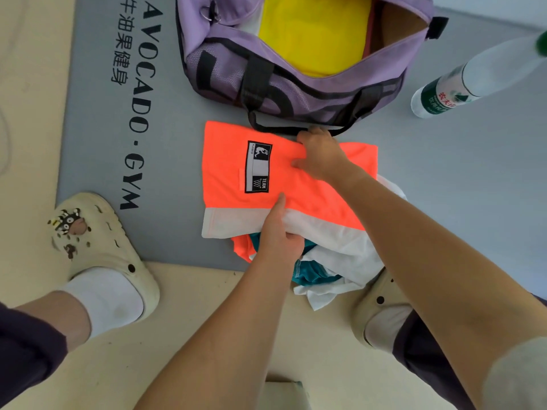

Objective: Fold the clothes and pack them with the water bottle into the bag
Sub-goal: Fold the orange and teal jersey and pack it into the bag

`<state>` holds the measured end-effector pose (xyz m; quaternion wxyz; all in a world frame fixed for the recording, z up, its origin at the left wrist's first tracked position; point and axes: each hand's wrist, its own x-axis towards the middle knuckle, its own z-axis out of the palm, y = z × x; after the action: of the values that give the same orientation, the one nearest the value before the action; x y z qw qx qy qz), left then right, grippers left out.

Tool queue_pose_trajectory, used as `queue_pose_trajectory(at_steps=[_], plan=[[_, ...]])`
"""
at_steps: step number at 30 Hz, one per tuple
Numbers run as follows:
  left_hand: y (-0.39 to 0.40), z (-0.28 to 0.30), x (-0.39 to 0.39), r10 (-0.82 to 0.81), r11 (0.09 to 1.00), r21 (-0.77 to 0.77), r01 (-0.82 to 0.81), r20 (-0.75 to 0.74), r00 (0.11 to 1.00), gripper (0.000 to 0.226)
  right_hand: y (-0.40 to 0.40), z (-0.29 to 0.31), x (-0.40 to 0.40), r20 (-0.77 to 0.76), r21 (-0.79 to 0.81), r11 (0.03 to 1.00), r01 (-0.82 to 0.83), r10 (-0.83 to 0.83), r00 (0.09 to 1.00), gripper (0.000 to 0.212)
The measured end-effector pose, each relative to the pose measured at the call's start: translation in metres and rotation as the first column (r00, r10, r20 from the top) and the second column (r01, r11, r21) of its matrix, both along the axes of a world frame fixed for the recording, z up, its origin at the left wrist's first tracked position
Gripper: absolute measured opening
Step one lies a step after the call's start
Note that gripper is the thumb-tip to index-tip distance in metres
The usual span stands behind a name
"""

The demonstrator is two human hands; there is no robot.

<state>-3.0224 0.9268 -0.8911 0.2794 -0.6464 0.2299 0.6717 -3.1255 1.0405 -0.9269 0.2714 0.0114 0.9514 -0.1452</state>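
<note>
Grey gym mat covers the floor, its near edge running beside a cream clog. At the mat's far edge a purple bag gapes open with a yellow garment inside. Just nearer, touching the bag's strap, lies the orange shirt, over a heap of white and teal clothes at the near edge. The right hand presses on the shirt's far side; the left hand pinches its white hem. A water bottle lies towards the mat's right edge.
</note>
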Motion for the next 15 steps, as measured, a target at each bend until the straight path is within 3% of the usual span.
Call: queue_pose_trajectory(at_steps=[7,10,13,15], plan=[[0.002,-0.006,-0.006,-0.102,0.991,0.081,0.110,-0.096,0.990,0.036,0.018,-0.002,-0.008,0.137,-0.045,0.998,0.051,-0.045,0.990,0.049],[-0.005,-0.011,-0.004,-0.178,0.975,0.111,0.191,-0.122,0.977,0.046,0.034,0.004,-0.010,0.241,-0.039,0.998,0.048,-0.037,0.970,0.049],[-0.014,-0.017,-0.004,-0.299,0.953,0.024,0.303,-0.106,0.948,0.037,0.053,0.015,-0.004,0.400,0.001,0.996,0.088,-0.081,0.913,0.051],[-0.021,-0.018,-0.001,-0.277,0.960,0.008,0.282,-0.154,0.949,0.025,0.066,0.025,0.008,0.523,-0.061,0.975,0.215,-0.152,0.839,0.047]])
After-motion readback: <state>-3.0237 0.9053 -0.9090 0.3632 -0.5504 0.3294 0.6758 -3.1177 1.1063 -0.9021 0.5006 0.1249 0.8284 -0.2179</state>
